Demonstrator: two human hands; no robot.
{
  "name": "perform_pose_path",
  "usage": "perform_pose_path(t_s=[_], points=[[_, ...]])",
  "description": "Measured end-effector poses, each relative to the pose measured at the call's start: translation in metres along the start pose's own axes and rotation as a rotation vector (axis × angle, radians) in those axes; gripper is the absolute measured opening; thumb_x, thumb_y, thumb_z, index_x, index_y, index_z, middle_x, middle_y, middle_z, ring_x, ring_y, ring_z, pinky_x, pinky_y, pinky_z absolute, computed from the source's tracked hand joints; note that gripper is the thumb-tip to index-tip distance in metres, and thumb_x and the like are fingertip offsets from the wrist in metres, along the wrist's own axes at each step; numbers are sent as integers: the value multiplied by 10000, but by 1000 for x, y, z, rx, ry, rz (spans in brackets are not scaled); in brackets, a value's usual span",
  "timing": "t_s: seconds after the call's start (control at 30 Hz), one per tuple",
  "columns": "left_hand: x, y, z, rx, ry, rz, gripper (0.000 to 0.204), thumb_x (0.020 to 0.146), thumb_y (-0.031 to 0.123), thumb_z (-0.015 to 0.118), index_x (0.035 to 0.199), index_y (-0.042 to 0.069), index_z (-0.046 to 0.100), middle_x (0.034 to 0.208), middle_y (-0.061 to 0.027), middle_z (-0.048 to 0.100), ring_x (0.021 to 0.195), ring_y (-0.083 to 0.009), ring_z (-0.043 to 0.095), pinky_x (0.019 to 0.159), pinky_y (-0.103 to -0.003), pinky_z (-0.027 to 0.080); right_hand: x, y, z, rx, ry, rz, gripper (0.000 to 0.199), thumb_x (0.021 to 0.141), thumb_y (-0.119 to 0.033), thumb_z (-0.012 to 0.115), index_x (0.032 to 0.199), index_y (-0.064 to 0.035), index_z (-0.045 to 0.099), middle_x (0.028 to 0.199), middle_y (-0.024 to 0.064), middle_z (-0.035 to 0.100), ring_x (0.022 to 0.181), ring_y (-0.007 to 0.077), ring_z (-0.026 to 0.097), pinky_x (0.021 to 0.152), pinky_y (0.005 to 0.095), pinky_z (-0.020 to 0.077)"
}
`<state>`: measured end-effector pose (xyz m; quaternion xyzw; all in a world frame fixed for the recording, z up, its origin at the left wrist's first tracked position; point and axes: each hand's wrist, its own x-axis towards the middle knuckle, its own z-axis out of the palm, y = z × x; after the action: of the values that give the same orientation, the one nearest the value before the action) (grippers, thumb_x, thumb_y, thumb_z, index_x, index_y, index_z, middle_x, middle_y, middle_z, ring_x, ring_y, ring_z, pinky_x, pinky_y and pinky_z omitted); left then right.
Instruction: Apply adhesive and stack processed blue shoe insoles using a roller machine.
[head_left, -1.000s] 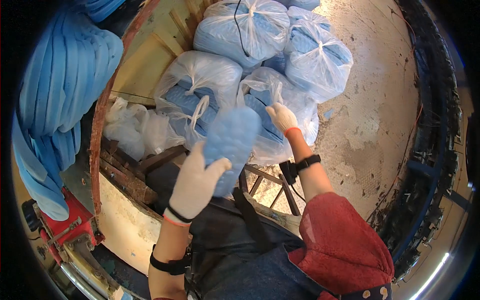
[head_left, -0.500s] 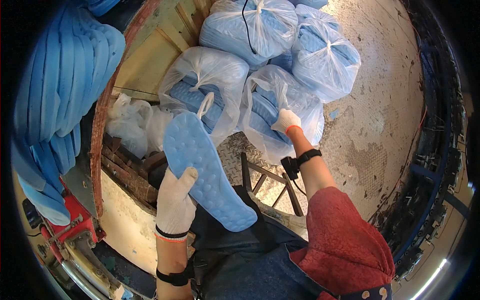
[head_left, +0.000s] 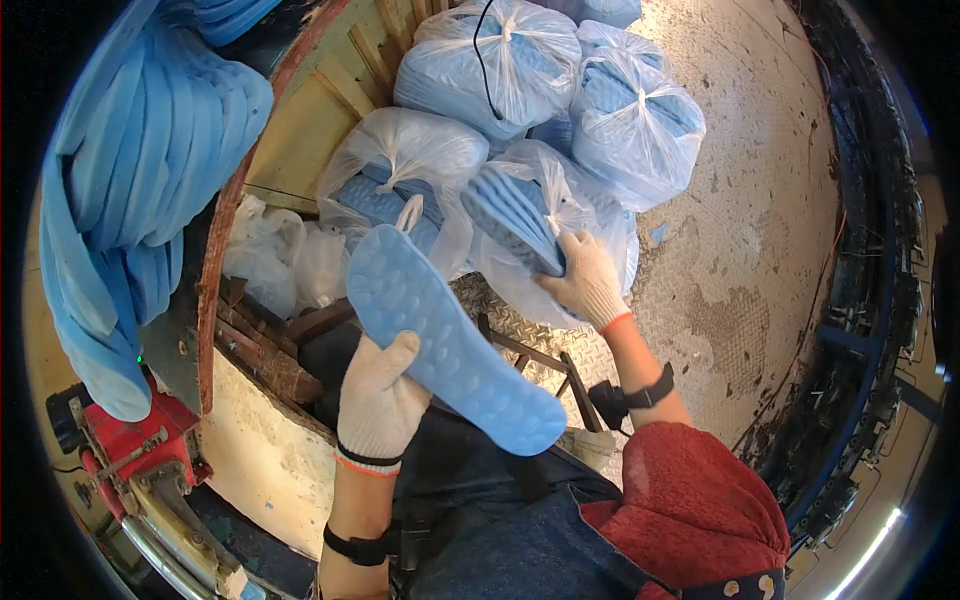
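My left hand, in a white knit glove, holds a light blue foam shoe sole by its edge, tread side up, slanting from upper left to lower right. My right hand, also gloved, grips a bunch of blue soles sticking out of an open clear plastic bag on the metal floor in front of me. Both wrists wear black bands.
Several tied clear bags full of blue soles are heaped ahead. A stack of blue soles hangs over a machine at the left, above a red part. A curved wooden wall and diamond-plate floor surround the heap.
My left hand has swung the single sole down and turned it flat, tread up. My right hand, reaching into the bag before, now has a bunch of soles drawn partly out.
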<state>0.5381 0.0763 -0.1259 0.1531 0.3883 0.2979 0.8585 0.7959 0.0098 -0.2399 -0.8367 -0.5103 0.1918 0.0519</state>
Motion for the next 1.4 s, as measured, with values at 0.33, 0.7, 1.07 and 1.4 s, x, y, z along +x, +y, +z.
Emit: perform_pose_path(t_s=[0.33,0.7,1.07,1.4], points=[[-26,-4,-1,549,228,463,686,857,130,622,1423,-53,279,1324,-150,467,1177,-257,507,1055,-412,403,-80,-100,-85,1025,-552,-294,627,770,-255,678,1320,-43,464,1138,210,615,1064,351,620,910,393,485],[-148,43,-61,190,241,309,572,952,430,511,1299,-23,479,1144,-188,623,1010,-312,619,922,-440,503,-9,-66,-16,1280,-400,-464,344,877,-212,642,1148,-5,600,1152,165,601,981,267,619,824,340,534],[-227,40,-91,265,1010,290,482,908,240,595,1262,-72,502,1221,-184,572,1083,-318,571,929,-422,484,53,53,213,-41,-287,182,299,881,-349,605,1027,-88,615,1063,171,657,980,327,661,845,414,531],[-246,47,-108,580,1311,257,499,871,223,651,1247,-92,561,1313,-171,536,1197,-280,478,1058,-394,357,12,24,183,-11,-63,-264,172,870,-111,527,1036,-93,562,990,137,627,930,336,635,739,459,531]])
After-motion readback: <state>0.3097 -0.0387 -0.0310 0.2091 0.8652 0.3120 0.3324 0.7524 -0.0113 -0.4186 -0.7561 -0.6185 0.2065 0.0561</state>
